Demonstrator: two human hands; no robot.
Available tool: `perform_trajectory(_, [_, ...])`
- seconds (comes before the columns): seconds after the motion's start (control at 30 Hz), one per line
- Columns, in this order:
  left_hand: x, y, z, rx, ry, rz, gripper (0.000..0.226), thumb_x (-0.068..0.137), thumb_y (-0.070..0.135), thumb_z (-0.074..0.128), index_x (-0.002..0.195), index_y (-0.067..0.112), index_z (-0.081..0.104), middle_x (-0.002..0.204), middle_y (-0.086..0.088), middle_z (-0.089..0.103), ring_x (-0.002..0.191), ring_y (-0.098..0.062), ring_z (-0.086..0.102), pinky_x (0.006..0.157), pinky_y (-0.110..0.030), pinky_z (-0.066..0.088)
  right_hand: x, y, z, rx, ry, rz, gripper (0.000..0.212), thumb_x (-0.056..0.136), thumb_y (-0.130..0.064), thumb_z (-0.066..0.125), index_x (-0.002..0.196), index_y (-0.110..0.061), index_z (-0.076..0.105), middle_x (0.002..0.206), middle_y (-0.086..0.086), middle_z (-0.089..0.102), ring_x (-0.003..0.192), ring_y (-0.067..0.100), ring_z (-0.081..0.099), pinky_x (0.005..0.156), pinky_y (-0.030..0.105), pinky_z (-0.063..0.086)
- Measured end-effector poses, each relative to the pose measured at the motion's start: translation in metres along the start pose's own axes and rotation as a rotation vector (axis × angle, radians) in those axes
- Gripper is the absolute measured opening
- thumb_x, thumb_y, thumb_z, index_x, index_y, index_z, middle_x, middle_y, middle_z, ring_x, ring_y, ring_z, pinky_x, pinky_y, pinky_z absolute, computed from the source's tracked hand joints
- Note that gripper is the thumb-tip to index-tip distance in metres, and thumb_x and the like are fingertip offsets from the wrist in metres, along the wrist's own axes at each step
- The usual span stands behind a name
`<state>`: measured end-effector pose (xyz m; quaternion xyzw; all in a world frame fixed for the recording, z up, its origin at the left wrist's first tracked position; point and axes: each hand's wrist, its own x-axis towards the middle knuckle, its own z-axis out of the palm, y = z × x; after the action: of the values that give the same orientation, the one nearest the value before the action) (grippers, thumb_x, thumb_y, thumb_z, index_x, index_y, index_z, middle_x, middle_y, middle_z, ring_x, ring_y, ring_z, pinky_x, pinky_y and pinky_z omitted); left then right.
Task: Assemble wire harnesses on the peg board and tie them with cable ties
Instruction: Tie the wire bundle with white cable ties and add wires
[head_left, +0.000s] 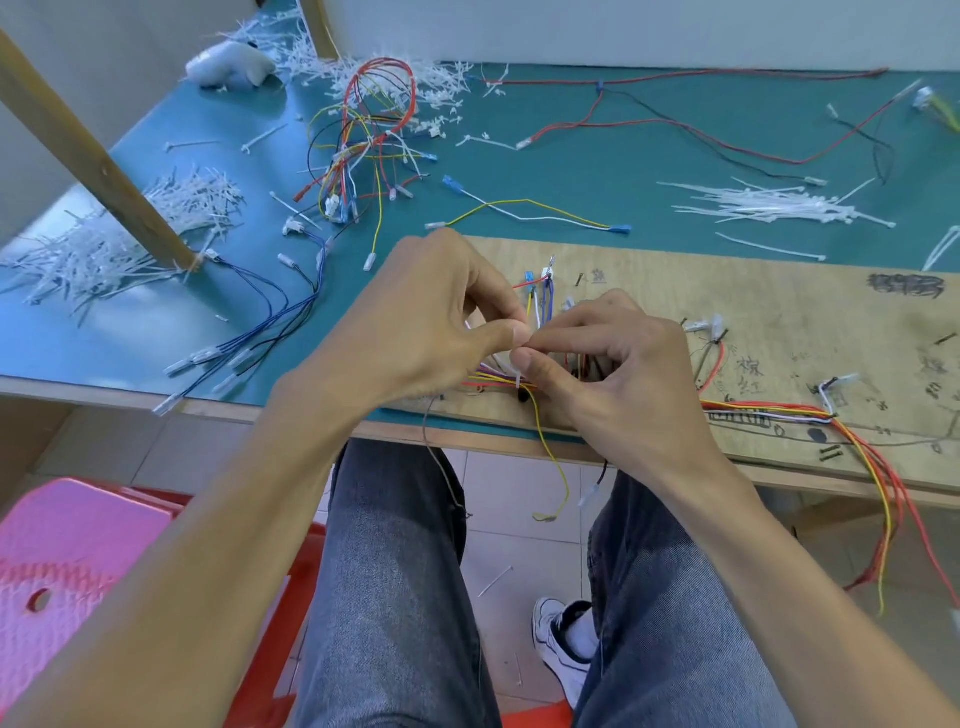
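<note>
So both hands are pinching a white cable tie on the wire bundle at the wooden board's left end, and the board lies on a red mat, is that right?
Not quite: the mat is teal, not red, as the head view shows. The left hand and right hand pinch the cable tie on the wire bundle at the left end of the wooden board.

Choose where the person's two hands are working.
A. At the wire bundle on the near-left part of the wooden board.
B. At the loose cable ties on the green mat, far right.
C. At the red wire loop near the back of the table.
A: the left hand and right hand meet fingertip to fingertip, pinching a white cable tie at the wire bundle on the wooden board.
</note>
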<state>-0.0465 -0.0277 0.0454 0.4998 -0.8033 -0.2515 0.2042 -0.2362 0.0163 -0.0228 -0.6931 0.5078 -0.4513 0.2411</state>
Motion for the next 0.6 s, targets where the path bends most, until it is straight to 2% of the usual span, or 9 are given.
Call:
perform_trajectory(0.13, [-0.005,-0.003,0.013,0.056,0.091,-0.025,0.016,0.088,0.023,0.081,0.076,0.031,0.073,0.061,0.020,0.060,0.064,-0.007,0.052,0.062,-0.020,0.042,0.000,-0.002,0.001,-0.011,-0.035,-0.004,0.001,0.087,-0.033,0.086,0.088,-0.032,0.086,0.085,-0.018,0.075,0.092,0.022,0.057,0.081,0.039,0.047])
perform_trajectory(0.2, [-0.005,0.000,0.021,0.057,0.120,-0.055,0.016,0.087,0.018,0.080,0.076,0.027,0.072,0.062,0.031,0.058,0.063,-0.001,0.051,0.056,-0.016,0.035,0.000,-0.002,0.002,-0.047,-0.049,0.003,0.003,0.086,-0.033,0.086,0.085,-0.030,0.086,0.085,-0.019,0.074,0.092,0.023,0.054,0.082,0.037,0.045])
perform_trajectory(0.23, [-0.005,0.001,0.024,0.054,0.126,-0.067,0.017,0.087,0.015,0.079,0.076,0.026,0.071,0.062,0.035,0.056,0.063,0.003,0.051,0.057,-0.019,0.035,0.001,-0.003,0.003,-0.060,-0.049,0.010,0.002,0.085,-0.032,0.087,0.084,-0.030,0.086,0.086,-0.019,0.074,0.092,0.021,0.052,0.082,0.034,0.044])
perform_trajectory(0.33, [-0.003,0.002,0.027,-0.008,0.203,-0.086,0.019,0.086,0.009,0.077,0.076,0.024,0.071,0.062,0.018,0.062,0.063,-0.002,0.055,0.063,-0.032,0.046,0.002,-0.003,0.001,-0.101,-0.057,0.017,0.004,0.083,-0.027,0.089,0.082,-0.028,0.085,0.097,-0.019,0.072,0.093,0.019,0.047,0.082,0.028,0.038])
perform_trajectory(0.4, [-0.001,0.002,0.026,-0.089,0.288,-0.077,0.024,0.086,0.001,0.072,0.075,0.022,0.069,0.069,0.008,0.068,0.067,-0.009,0.061,0.068,-0.029,0.050,0.003,-0.004,0.001,-0.124,-0.093,0.018,0.004,0.082,-0.027,0.089,0.081,-0.027,0.085,0.098,-0.019,0.071,0.094,0.021,0.048,0.083,0.033,0.042])
perform_trajectory(0.47, [0.000,0.005,0.028,-0.111,0.303,-0.050,0.025,0.086,-0.002,0.069,0.075,0.019,0.068,0.071,0.005,0.068,0.069,-0.009,0.061,0.069,-0.025,0.050,0.003,-0.006,0.000,-0.150,-0.114,0.048,0.006,0.079,-0.028,0.089,0.080,-0.028,0.084,0.095,-0.020,0.071,0.097,0.022,0.050,0.086,0.040,0.045])
perform_trajectory(0.53, [0.000,0.008,0.032,-0.087,0.251,-0.036,0.022,0.088,-0.001,0.069,0.077,0.018,0.069,0.073,0.005,0.068,0.071,-0.009,0.062,0.074,-0.031,0.052,0.003,-0.007,0.000,-0.164,-0.124,0.078,0.008,0.077,-0.031,0.089,0.079,-0.029,0.082,0.092,-0.021,0.072,0.100,0.021,0.051,0.089,0.042,0.045])
perform_trajectory(0.6, [0.001,0.007,0.031,-0.103,0.244,-0.020,0.023,0.088,-0.002,0.069,0.077,0.018,0.068,0.072,0.006,0.069,0.072,-0.009,0.064,0.075,-0.032,0.052,0.003,-0.008,-0.002,-0.159,-0.130,0.092,0.008,0.078,-0.033,0.088,0.079,-0.030,0.081,0.091,-0.021,0.072,0.100,0.019,0.052,0.090,0.040,0.045])
